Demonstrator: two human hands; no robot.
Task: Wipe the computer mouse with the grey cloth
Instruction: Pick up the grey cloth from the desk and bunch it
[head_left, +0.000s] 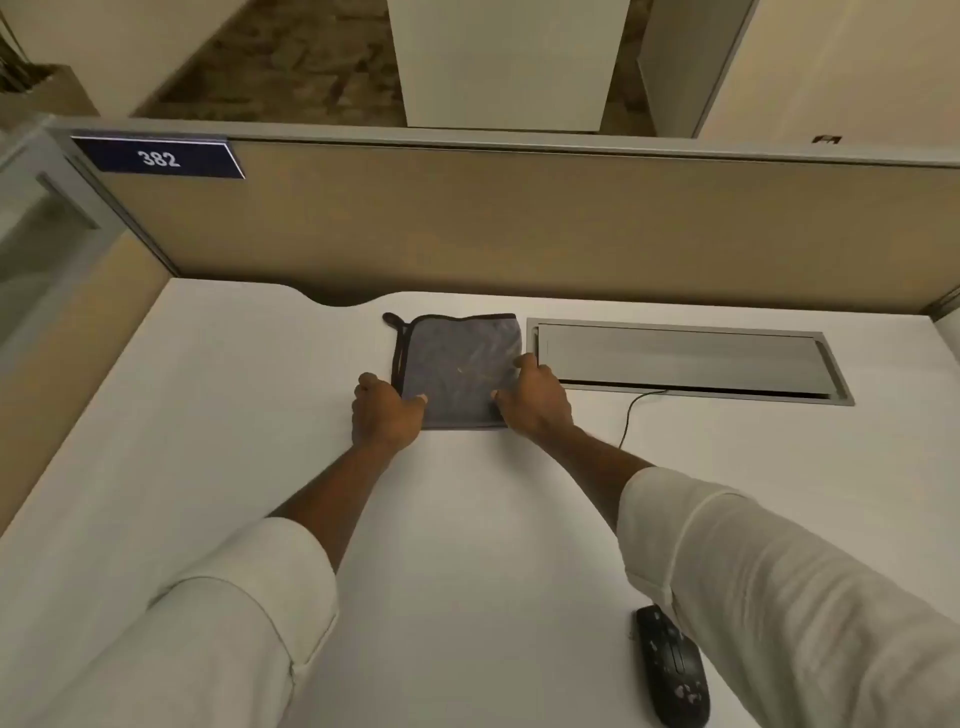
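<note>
— What are the two hands doing?

— Both are on the folded grey microfibre cloth with dark stitched edging (457, 371), which lies flat near the far edge of the white counter (234, 415). The left hand (384, 415) sits at the cloth's near left corner, fingers curled, thumb lying on top of the fabric. The right hand (535, 397) is at the right edge, fingers bent down onto the cloth. Each grip looks closed lightly on the cloth's edge, pinning it to the counter, not lifting it.

— And the mouse?

— The black computer mouse (672, 667) rests near the counter's near right corner, partly tucked under the white sleeve of the right arm (779, 597), well apart from the cloth. Neither hand touches it.

— What hems the cloth in?

— Just beside its right edge is the grey metal cable hatch set into the counter (685, 358), with a thin dark cable (631, 415) coming out of it. Behind runs the tan partition panel (519, 223) bearing a blue "382" plate (158, 157). The broad middle of the counter between the forearms is bare white surface.
</note>
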